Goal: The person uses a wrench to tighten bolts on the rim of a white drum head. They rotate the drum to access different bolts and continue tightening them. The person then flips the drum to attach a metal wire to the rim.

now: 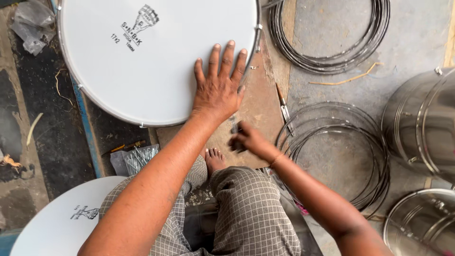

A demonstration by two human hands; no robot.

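Drum (156,57): round, white head, metal rim; far left of centre, lying flat over a brown board (258,109) on the floor.

Left hand (219,87): palm down on the near right part of the drum head, fingers (227,57) spread wide and flat, gripping nothing; fingertips reach toward the rim.

Right hand (249,141): just near of the drum's edge, over the board, blurred; fingers curled narrow around what may be a small dark tool, though the view is too smeared to tell.

Second white drum head (61,220): near left, beside the person's checked-cloth knee (246,208).

Bare foot (214,159): between the two forearms, on the board.

Bag of thin metal rods (137,159): left of the foot, just near of the drum.

Wire hoops (332,52): one stack far right; another stack (369,156) right of the right hand.

Steel drum shells (422,123): two, at the right edge, shiny.

Slim hand tool (284,109): lying on the board's right edge.
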